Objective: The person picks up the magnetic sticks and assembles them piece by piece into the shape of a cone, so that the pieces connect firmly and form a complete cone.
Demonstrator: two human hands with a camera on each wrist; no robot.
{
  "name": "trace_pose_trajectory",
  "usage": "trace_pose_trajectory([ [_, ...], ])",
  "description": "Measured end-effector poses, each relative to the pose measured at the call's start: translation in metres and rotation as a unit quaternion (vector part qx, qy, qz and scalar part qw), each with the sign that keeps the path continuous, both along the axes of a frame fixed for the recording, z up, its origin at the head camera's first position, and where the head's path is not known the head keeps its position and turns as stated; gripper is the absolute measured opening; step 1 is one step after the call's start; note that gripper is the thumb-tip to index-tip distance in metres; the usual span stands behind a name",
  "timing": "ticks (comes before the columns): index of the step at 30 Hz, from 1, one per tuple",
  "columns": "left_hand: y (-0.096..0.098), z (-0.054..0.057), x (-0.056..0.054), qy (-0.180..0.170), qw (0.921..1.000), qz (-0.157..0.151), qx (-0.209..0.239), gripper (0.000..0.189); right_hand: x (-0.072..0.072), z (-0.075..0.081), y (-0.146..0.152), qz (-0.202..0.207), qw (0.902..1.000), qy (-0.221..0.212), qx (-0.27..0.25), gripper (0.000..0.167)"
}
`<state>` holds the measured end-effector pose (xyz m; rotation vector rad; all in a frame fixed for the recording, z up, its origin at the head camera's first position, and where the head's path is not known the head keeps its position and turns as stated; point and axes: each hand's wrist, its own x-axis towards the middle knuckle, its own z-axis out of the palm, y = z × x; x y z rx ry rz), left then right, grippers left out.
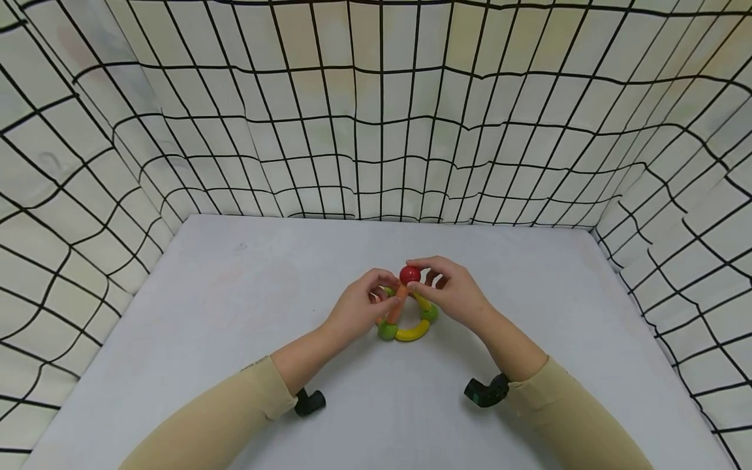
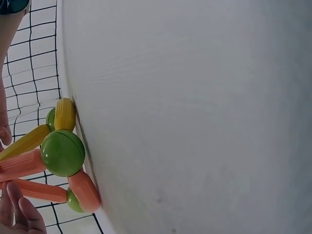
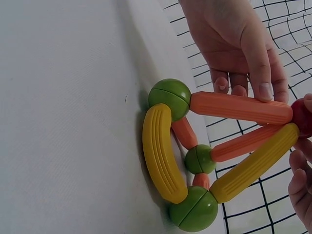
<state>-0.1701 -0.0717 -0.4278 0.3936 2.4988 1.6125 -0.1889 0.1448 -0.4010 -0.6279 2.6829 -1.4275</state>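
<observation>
A pyramid-like frame of magnetic building pieces stands on the table. Its base joins green balls (image 3: 194, 210) with curved sticks, one of them yellow (image 3: 158, 153). Orange sticks (image 3: 239, 107) and a straight yellow stick (image 3: 256, 163) slope up to a red ball (image 1: 409, 275) at the top. My right hand (image 1: 455, 287) pinches the red ball between thumb and fingers. From the other side my left hand (image 1: 360, 303) holds an orange stick just below the ball, thumb in front and fingers behind. In the left wrist view, a green ball (image 2: 63, 152) sits at the near corner.
A white table (image 1: 258, 261) lies under the work. Black netting (image 1: 382, 124) over pale walls surrounds its back and sides. Black wrist devices (image 1: 487, 391) hang below both forearms, close to the tabletop.
</observation>
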Motion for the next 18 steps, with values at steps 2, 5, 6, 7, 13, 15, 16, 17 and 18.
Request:
trace_pose_trajectory([
  [2,0.0,0.0,0.0,0.001,1.0,-0.001,-0.002,0.03,0.0,0.0,0.0,0.0,1.0,0.0,0.0,0.04],
  [5,0.001,-0.001,0.0,0.0,1.0,-0.002,-0.003,0.029,-0.001,-0.002,0.001,0.0,1.0,0.001,-0.001,0.041],
  [6,0.001,-0.001,-0.001,0.001,1.0,-0.002,-0.002,0.029,-0.001,-0.002,0.002,0.001,1.0,0.001,-0.001,0.042],
  [7,0.001,-0.001,-0.001,0.001,1.0,-0.001,-0.001,0.03,-0.001,-0.002,0.002,0.001,1.0,0.002,0.0,0.044],
  [13,-0.003,-0.001,0.0,0.016,0.9998,0.002,-0.012,0.031,0.0,-0.007,0.009,-0.009,0.9999,-0.006,0.0,0.05],
  [15,-0.006,0.0,0.001,0.02,0.9996,0.003,-0.017,0.033,0.0,-0.009,0.012,-0.011,0.9999,-0.007,-0.001,0.049],
  [16,-0.009,0.001,0.001,0.022,0.9996,0.004,-0.019,0.034,0.0,-0.01,0.014,-0.011,0.9999,-0.007,-0.001,0.049],
  [17,-0.012,0.002,0.002,0.024,0.9994,0.005,-0.023,0.035,0.001,-0.011,0.017,-0.009,0.9999,-0.005,0.0,0.049],
  [18,-0.015,0.003,0.003,0.026,0.9993,0.006,-0.026,0.035,0.002,-0.012,0.019,-0.008,1.0,-0.005,0.002,0.049],
])
